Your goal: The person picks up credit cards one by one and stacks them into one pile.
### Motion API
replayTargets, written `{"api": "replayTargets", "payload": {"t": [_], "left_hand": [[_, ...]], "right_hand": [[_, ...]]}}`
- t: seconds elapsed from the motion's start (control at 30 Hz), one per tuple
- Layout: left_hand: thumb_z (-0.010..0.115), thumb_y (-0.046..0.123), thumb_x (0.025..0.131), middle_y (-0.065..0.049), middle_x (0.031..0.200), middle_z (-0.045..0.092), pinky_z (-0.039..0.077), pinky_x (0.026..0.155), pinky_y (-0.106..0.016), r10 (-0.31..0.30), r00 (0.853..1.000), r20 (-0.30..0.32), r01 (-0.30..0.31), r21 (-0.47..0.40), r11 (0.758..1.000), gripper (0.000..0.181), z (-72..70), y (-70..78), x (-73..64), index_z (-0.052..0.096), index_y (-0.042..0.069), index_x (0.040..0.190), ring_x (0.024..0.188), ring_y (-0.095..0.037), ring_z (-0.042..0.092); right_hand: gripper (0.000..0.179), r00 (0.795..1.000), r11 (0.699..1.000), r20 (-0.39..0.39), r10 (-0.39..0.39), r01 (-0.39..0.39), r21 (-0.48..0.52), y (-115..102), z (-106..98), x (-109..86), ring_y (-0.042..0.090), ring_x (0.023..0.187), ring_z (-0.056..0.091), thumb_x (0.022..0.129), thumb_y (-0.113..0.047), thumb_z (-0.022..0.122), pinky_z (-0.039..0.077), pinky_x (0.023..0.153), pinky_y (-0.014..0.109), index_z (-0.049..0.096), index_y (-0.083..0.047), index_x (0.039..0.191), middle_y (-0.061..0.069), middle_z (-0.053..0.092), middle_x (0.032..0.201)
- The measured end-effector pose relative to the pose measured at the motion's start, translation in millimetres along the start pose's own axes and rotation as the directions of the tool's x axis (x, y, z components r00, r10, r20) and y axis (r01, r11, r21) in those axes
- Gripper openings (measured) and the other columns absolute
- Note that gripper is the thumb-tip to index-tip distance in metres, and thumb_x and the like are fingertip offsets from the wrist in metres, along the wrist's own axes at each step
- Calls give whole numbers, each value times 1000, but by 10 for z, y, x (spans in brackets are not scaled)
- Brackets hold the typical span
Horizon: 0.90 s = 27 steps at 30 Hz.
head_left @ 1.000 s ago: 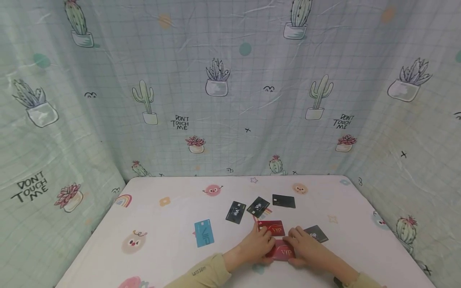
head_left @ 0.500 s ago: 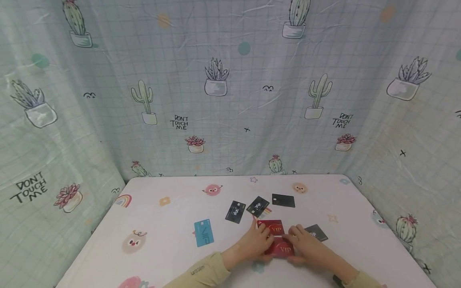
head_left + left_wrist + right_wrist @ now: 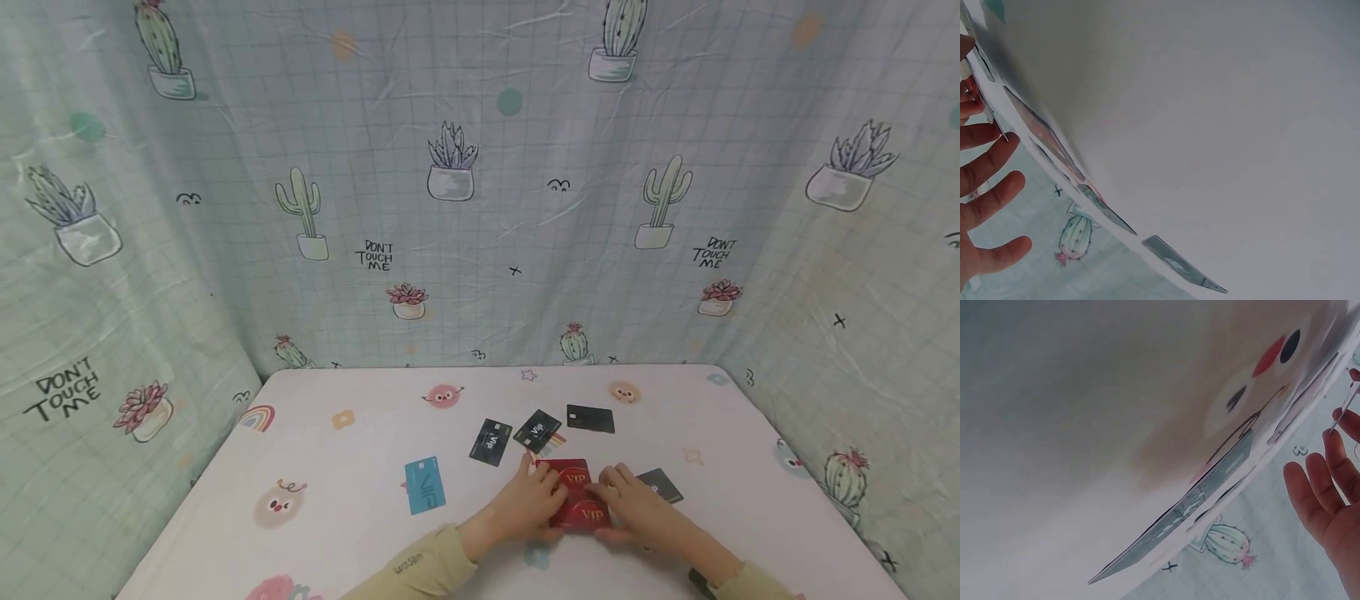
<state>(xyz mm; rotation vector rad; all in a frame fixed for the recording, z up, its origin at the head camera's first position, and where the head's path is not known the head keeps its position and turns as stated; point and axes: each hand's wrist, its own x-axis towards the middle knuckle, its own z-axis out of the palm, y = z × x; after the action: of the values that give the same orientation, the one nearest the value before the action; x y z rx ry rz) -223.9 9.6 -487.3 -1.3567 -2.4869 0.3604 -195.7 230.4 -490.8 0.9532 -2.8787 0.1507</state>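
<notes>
Between my two hands a red VIP card (image 3: pixel 581 512) is held raised, its chip side hidden behind the left fingers. My left hand (image 3: pixel 525 498) pinches its left end and my right hand (image 3: pixel 628 504) pinches the right end. A second red VIP card (image 3: pixel 558 468) lies just behind it, and in the head view the held card overlaps its near edge. The left wrist view catches the held card (image 3: pixel 1002 128) almost edge-on at the left fingertips. In the right wrist view the held card (image 3: pixel 1345 406) is a thin sliver by the right fingers.
Two black VIP cards (image 3: pixel 491 442) and a plain black card (image 3: pixel 591 419) lie farther back. A blue VIP card (image 3: pixel 425 486) lies to the left, a dark VIP card (image 3: pixel 660 485) beside my right hand. Another dark card (image 3: pixel 701 582) peeks out under my right forearm.
Both hands have moved the held red card slightly away from me and to the left. The gap between it and the red card behind has closed in the head view.
</notes>
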Motion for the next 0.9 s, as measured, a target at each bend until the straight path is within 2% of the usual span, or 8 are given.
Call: {"api": "replayTargets", "payload": {"t": [0.27,0.47,0.7,0.9], "left_hand": [[52,58,78,3,108,56,38,96,-47,-15,1000,-9,15,-17,1000,52,-4,-38,-17,53,21,116,105,-17,47],[53,56,79,1,110,56,38,95,-49,-27,1000,-12,26,-31,999,54,12,-73,-23,52,20,119,109,-21,48],[53,53,81,1,111,56,38,96,-49,-29,999,-39,28,-51,998,51,16,-134,-35,52,20,120,108,-20,48],[54,51,81,3,110,56,39,95,-49,-35,998,-56,31,-68,997,49,26,-196,-30,52,21,120,102,-17,47]], "right_hand": [[57,1000,1000,5,20,-20,0,13,15,57,8,90,37,74,-50,62,46,70,24,54,-15,118,-5,44,100],[57,999,1000,-35,7,-7,-5,31,42,93,7,88,37,73,-47,64,46,67,22,54,-14,118,-5,43,100],[56,999,999,-11,38,-38,8,46,23,155,8,90,36,73,-45,64,46,69,23,54,-15,118,-6,42,100],[53,998,999,-53,37,-37,12,63,28,207,6,89,35,72,-46,66,45,69,22,56,-15,114,-8,41,97]]}}
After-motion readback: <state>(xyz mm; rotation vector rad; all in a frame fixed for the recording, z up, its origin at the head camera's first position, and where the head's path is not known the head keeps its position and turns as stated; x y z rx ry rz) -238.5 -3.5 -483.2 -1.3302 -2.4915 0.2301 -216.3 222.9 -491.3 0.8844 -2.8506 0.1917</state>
